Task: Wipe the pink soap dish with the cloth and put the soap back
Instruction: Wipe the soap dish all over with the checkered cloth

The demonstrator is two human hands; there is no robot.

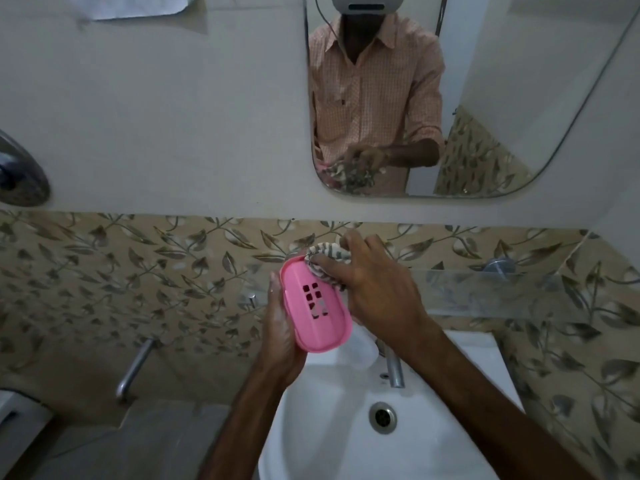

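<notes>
- Pink soap dish (313, 306) is up over the white basin (332, 427), tilted, slotted face showing; it looks like light, stiff plastic, likely slick when wet.
- Left hand (277, 337) cups its long edge from behind, and the rim seems the safest hold.
- Right hand (374, 289) bunches the soft striped cloth (325, 261) against the dish's top end.
- No soap clearly in view.
</notes>
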